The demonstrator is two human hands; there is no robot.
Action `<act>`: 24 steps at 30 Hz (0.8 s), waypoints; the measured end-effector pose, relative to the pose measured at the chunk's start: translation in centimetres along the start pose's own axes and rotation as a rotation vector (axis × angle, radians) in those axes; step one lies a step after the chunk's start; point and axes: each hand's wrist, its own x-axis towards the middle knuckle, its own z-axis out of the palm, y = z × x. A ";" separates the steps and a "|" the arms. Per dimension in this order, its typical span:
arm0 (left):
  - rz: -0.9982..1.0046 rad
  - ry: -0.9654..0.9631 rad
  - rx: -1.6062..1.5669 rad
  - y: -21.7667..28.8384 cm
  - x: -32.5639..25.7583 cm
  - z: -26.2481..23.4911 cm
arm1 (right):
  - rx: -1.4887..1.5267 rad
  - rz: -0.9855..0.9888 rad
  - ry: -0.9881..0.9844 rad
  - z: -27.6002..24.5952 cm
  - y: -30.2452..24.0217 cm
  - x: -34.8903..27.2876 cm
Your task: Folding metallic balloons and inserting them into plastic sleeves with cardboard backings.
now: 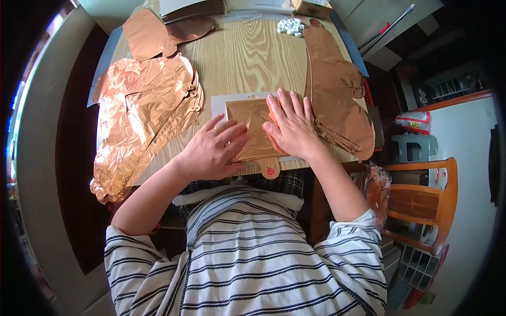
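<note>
A copper-coloured foil balloon (246, 124), folded into a flat rectangle, lies on a pale card (217, 107) with a hanging hole in its top edge. Its rounded tab (271, 168) with a red spot sticks out at the near side. My right hand (291, 126) rests flat on the foil's right part, fingers stretched toward the far side. My left hand (215, 147) is at the left edge of the foil, fingers loosely bent and apart, with nothing visible in them. Its palm side is hidden.
Flat, unfolded copper foil balloons lie at the left (150, 100) and right (337, 89) of the wood-grain table (247, 58). A heap of small white pieces (290, 27) and boxes (192, 9) are at the far side. A wooden chair (421, 203) stands at the right.
</note>
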 end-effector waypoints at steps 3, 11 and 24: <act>0.148 0.143 0.091 0.3 -0.2 1.4 | 0.012 -0.011 -0.001 -0.2 0.0 0.1; 0.157 0.208 0.113 0.6 0.6 -0.3 | -0.017 0.041 -0.103 -1.0 -0.3 0.1; 0.080 0.105 0.040 -1.4 0.1 0.4 | 0.106 0.056 -0.108 -1.3 -0.9 -0.1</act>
